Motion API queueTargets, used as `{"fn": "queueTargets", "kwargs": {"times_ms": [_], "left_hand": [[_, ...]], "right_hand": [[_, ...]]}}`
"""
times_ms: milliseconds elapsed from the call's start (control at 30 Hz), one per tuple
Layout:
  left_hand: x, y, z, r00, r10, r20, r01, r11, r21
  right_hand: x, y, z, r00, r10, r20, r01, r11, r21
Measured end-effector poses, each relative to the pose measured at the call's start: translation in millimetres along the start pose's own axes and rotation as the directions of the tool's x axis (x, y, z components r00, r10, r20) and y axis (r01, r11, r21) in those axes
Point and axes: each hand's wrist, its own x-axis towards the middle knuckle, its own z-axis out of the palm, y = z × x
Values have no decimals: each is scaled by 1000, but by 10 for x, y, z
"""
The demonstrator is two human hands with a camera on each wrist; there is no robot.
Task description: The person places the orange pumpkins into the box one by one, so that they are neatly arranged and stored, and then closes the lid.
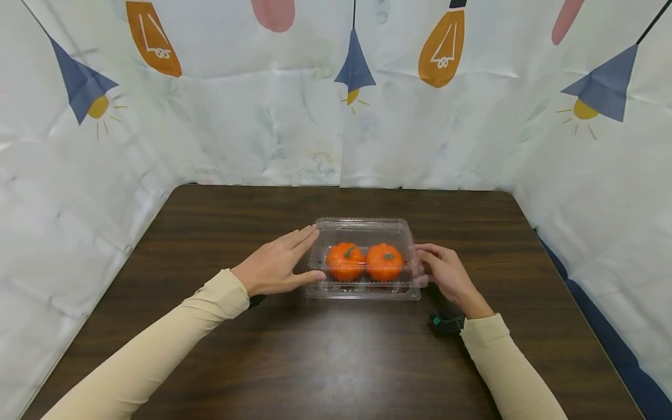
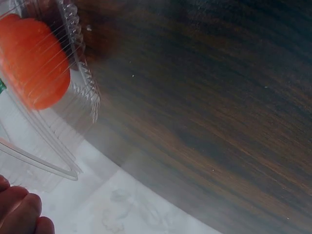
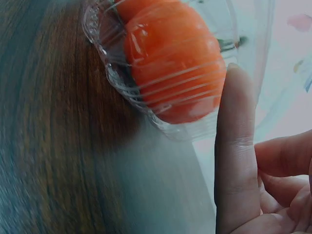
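Note:
A clear plastic clamshell box (image 1: 362,294) sits in the middle of the table with its lid over two small orange pumpkins. Green stems top both the left pumpkin (image 1: 345,262) and the right pumpkin (image 1: 385,262). My left hand (image 1: 280,259) lies flat along the box's left side, fingers straight, fingertips at its far left corner and thumb at the near one. At the right side is my right hand (image 1: 448,274), its fingers touching the box's edge. In the right wrist view the thumb (image 3: 237,146) extends straight against the plastic, other fingers bent behind it.
The dark wood-grain table (image 1: 341,361) has rounded far corners. White fabric with printed lamps (image 1: 355,64) hangs behind and on both sides. A dark blue cloth (image 1: 609,332) shows beyond the table's right edge.

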Motion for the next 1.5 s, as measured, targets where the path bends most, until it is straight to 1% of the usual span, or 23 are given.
{"fn": "queueTargets", "kwargs": {"times_ms": [167,267,400,600,767,967,1133,1267,1500], "left_hand": [[23,2,22,999,32,-23,-31,998,51],[33,-10,38,998,55,-30,-53,995,89],[41,-19,48,996,83,-43,-77,988,132],[16,-20,62,995,87,-40,-79,981,178],[2,-16,85,994,99,-54,-86,976,198],[-11,-22,122,993,99,-57,-86,976,200],[-11,-30,146,991,116,-65,-100,972,213],[-16,-34,162,991,114,-64,-97,971,218],[-29,-27,185,992,112,-65,-95,972,213]], "right_hand": [[-34,-9,-56,1000,-21,-11,21,1000,12],[-76,-5,-90,1000,-16,-15,17,999,29],[-133,-1,-120,1000,2,-14,-1,1000,29],[-214,3,-118,1000,11,23,-11,1000,-6],[-291,17,-115,999,14,44,-13,999,-33],[-381,64,-100,995,34,95,-32,999,-20],[-435,109,-90,988,20,155,-18,1000,-12],[-459,132,-86,978,7,209,-2,1000,-22],[-472,174,-59,956,10,295,3,999,-44]]}}
